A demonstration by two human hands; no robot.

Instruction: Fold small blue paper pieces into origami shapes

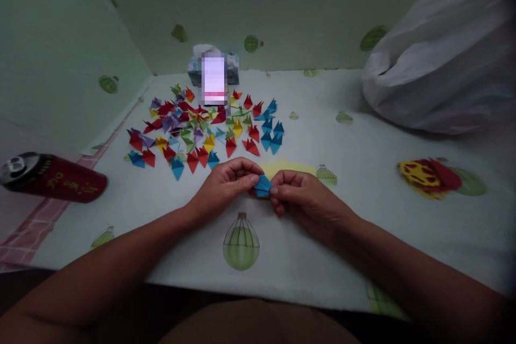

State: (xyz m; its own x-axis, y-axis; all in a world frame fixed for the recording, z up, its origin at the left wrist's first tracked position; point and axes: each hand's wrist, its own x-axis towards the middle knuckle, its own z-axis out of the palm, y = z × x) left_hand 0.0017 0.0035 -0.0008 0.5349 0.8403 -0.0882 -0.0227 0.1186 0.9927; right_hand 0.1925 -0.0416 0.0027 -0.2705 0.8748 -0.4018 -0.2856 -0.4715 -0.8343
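Note:
A small folded blue paper piece is pinched between both hands just above the white cloth. My left hand grips its left side with curled fingers, and my right hand grips its right side, thumb and fingers pressed together. A yellow sheet of paper lies flat just behind my hands. Farther back, a spread of several folded paper shapes in red, blue, yellow, green and purple covers the cloth.
A red can lies on its side at the left edge. A tissue box stands at the back by the wall. A large white bag fills the right rear. The cloth carries green balloon prints.

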